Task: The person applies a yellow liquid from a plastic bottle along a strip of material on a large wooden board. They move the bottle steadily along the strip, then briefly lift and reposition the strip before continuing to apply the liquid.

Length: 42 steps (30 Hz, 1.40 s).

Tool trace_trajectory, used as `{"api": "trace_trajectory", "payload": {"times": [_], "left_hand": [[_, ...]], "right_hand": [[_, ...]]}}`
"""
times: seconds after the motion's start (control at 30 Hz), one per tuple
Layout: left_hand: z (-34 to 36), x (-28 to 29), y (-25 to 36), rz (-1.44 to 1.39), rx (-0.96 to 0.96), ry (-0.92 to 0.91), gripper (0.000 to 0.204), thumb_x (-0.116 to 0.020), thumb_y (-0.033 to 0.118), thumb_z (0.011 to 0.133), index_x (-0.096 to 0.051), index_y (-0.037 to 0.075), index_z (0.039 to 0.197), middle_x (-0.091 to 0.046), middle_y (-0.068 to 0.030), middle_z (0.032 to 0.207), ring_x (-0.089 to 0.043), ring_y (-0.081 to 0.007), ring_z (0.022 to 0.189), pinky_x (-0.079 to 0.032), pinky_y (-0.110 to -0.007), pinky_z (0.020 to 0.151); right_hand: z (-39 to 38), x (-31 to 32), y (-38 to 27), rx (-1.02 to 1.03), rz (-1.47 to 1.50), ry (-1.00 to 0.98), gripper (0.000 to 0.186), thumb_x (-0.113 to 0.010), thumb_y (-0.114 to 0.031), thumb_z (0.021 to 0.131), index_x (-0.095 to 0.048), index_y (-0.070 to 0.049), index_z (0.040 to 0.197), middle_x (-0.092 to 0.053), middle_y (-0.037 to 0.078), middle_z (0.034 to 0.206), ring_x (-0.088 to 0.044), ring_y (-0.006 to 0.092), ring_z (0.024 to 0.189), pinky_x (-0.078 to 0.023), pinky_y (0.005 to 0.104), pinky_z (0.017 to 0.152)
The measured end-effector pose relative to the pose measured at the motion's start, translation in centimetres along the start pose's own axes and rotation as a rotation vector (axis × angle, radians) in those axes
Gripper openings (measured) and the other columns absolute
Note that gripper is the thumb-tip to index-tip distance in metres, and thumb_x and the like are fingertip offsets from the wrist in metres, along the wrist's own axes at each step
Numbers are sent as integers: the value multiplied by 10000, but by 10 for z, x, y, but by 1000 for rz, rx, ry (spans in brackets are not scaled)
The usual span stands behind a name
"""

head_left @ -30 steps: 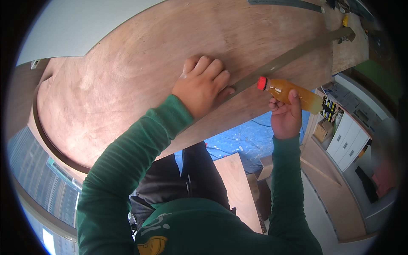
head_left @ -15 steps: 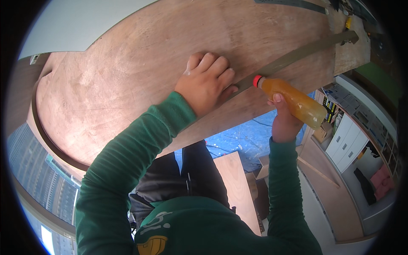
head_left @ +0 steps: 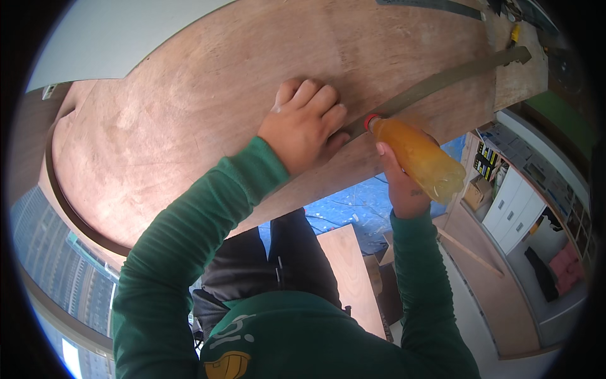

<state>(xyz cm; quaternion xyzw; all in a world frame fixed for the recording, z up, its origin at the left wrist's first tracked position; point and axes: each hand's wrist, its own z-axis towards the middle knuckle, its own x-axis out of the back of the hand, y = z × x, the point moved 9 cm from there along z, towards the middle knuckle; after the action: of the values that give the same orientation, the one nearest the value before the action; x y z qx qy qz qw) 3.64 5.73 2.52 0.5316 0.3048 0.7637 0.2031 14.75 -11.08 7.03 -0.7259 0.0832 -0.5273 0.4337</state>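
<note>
My left hand (head_left: pixel 303 126) is closed, fingers curled, on the plywood sheet (head_left: pixel 221 95). It holds the end of a long olive-brown strip (head_left: pixel 435 86) between thumb and fingers, though the grip itself is mostly hidden under the hand. The strip runs from there to the far right across the wood. In my right hand (head_left: pixel 404 183) is a clear plastic bottle (head_left: pixel 416 158) of amber liquid, tipped so that its red-topped end points left. That end is at the strip, close beside my left thumb; whether it touches I cannot tell.
A dark curved band (head_left: pixel 69 211) edges the board's left end. Blue sheeting (head_left: pixel 353 205) covers the floor below, beside a pale wood panel (head_left: pixel 350 265). White drawers (head_left: pixel 514 205) and shelving stand at right. A grey strip (head_left: pixel 435 6) and tools lie at the far edge.
My right hand has moved the bottle left and slightly down, bringing its red end closer to my left thumb. My left hand has hardly moved.
</note>
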Motion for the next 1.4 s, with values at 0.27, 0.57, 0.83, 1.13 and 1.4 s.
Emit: {"api": "trace_trajectory", "payload": {"times": [0.27,0.57,0.83,1.13,1.4], "left_hand": [[-32,18,-4,38,82,-112,441,-933,264,723,-677,104,1044,-611,-127,1257,-549,-378,1286,-394,-567,1086],[-54,26,-15,55,184,-172,460,-946,330,742,-663,126,1041,-543,-178,1588,-420,-434,1542,-229,-647,1279],[-55,28,-15,66,178,-154,456,-945,357,747,-657,128,1016,-549,-169,1590,-433,-427,1535,-249,-637,1275],[-53,28,-15,59,180,-154,458,-945,355,743,-654,127,1013,-552,-166,1589,-447,-425,1526,-255,-642,1270],[-55,29,-17,64,177,-145,451,-943,357,748,-655,127,1008,-559,-162,1578,-448,-424,1523,-251,-641,1272]], "right_hand": [[36,27,28,-168,-19,107,506,-951,-117,840,-684,0,1254,-725,130,1169,-707,239,1019,-582,359,906],[-24,-18,-31,238,-148,-102,632,-980,-172,795,-642,-34,1311,-743,125,1139,-741,281,992,-612,374,890],[46,33,22,-104,-6,151,322,-934,-101,855,-768,-6,1116,-800,123,1082,-767,226,960,-607,325,852],[-10,-10,-20,168,-28,-38,565,-949,-129,842,-639,-24,1303,-741,117,1151,-744,257,990,-614,352,897],[26,3,-1,-8,-78,-21,409,-939,-159,844,-723,-24,1163,-748,137,1135,-747,297,990,-608,381,858]]}}
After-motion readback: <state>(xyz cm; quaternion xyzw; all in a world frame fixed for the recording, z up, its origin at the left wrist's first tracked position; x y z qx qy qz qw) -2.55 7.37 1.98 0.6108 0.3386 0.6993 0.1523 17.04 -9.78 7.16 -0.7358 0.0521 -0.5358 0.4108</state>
